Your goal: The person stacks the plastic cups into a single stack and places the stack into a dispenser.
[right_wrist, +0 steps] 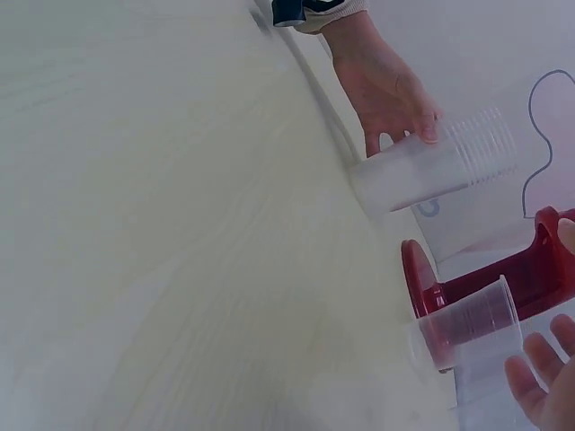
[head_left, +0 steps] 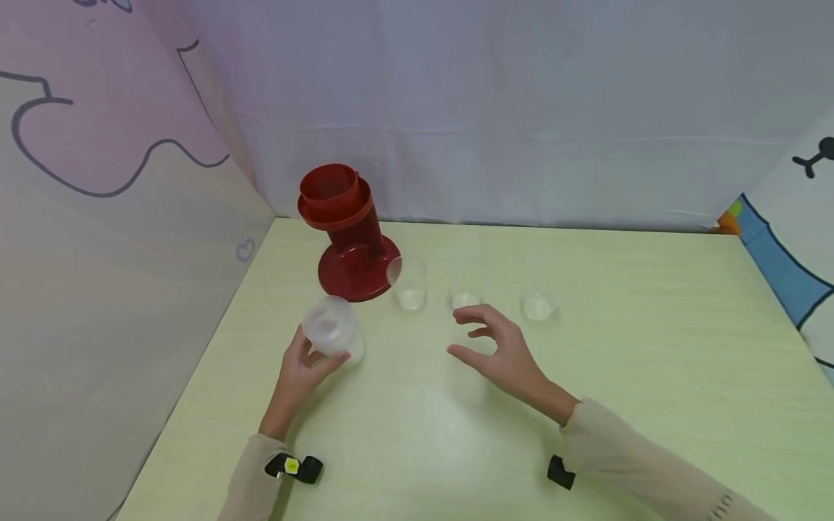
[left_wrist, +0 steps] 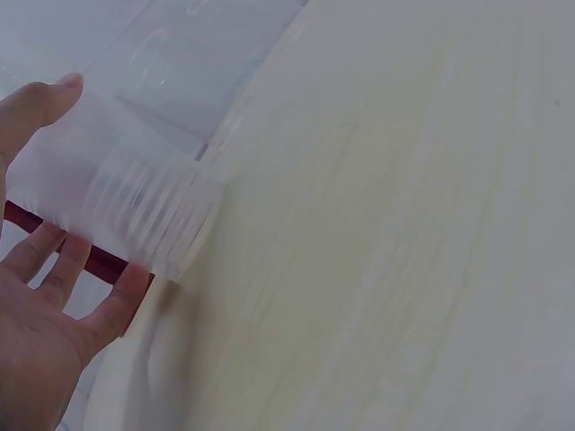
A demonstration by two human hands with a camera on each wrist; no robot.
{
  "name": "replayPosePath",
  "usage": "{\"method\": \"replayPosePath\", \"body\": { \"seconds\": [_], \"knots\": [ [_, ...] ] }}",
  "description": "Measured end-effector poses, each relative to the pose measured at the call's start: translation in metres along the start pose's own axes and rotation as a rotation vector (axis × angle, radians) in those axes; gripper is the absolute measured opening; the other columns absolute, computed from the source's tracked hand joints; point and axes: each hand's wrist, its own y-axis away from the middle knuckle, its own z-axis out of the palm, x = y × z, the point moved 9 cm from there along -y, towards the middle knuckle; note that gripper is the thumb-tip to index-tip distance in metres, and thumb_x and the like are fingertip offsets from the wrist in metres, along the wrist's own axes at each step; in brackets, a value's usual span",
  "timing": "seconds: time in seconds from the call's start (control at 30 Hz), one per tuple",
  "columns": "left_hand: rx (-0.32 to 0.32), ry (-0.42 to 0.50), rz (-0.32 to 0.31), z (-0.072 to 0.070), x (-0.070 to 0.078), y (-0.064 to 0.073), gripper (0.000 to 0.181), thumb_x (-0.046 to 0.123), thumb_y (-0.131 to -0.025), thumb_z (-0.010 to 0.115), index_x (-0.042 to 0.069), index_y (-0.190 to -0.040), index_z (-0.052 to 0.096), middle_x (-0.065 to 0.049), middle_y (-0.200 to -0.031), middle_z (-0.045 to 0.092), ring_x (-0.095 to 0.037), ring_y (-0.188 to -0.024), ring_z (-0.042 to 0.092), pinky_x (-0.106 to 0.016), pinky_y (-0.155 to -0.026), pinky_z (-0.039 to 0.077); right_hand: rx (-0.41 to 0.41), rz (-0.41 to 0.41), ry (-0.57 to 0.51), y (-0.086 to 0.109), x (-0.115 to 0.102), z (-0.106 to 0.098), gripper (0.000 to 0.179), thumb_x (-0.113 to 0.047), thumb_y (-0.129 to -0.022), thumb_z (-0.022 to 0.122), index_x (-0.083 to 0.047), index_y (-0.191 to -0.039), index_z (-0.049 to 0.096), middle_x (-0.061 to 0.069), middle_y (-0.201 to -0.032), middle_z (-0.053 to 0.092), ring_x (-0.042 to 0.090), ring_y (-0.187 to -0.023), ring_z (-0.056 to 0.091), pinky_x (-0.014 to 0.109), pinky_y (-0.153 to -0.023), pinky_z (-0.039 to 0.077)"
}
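Note:
A stack of clear plastic cups (head_left: 331,325) stands on the table at the left, its rims layered close together in the right wrist view. My left hand (head_left: 303,370) grips the stack from the side, thumb on one side and fingers on the other. Three single clear cups stand in a row beyond the hands: a left cup (head_left: 410,289), a middle cup (head_left: 465,297) and a right cup (head_left: 538,305). My right hand (head_left: 502,353) is just in front of the middle cup, fingers and thumb spread apart with nothing between them.
A red stand (head_left: 355,253) with a round base and a cup-shaped top rises behind the stack, close to the left cup. Pale curtains (head_left: 521,130) hang along the table's back and sides. The pale table (head_left: 417,449) extends in front.

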Motion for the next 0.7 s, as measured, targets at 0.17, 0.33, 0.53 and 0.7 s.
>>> {"method": "replayPosePath", "body": {
  "seconds": [0.17,0.33,0.53,0.7],
  "knots": [
    [0.002,-0.002,0.008,0.0,0.001,0.0,0.079,0.004,-0.078,0.076,0.011,-0.144,0.033,-0.006,-0.138,0.043,-0.018,-0.124,0.042,-0.03,-0.097,0.044,0.056,0.028,-0.015,0.009,0.004,-0.014,0.043,0.003,-0.078,0.074,0.001,-0.118,0.056,0.011,-0.116,0.058,0.025,-0.106,0.056,0.036,-0.086,0.052],
    [0.002,-0.009,0.008,0.0,0.001,0.0,0.079,0.004,-0.078,0.076,0.011,-0.144,0.033,-0.005,-0.138,0.043,-0.018,-0.124,0.042,-0.031,-0.098,0.044,0.123,0.029,-0.025,0.02,0.018,-0.027,0.041,0.004,-0.079,0.073,0.003,-0.116,0.056,0.011,-0.114,0.059,0.016,-0.103,0.057,0.038,-0.084,0.053],
    [0.002,-0.012,0.004,0.0,0.0,0.0,0.079,0.005,-0.079,0.076,0.011,-0.144,0.033,-0.005,-0.138,0.042,-0.018,-0.125,0.041,-0.033,-0.099,0.043,0.21,0.032,-0.07,0.035,0.054,-0.044,0.043,0.004,-0.078,0.073,0.001,-0.118,0.057,0.009,-0.113,0.06,0.014,-0.101,0.059,0.033,-0.082,0.053],
    [0.001,-0.012,0.004,0.0,0.0,0.0,0.079,0.005,-0.079,0.076,0.011,-0.144,0.032,-0.006,-0.139,0.042,-0.019,-0.126,0.041,-0.033,-0.099,0.043,0.261,0.079,-0.112,0.046,0.072,-0.057,0.043,0.003,-0.079,0.073,0.001,-0.119,0.056,0.009,-0.113,0.06,0.016,-0.099,0.061,0.026,-0.079,0.054]
  ]
}}
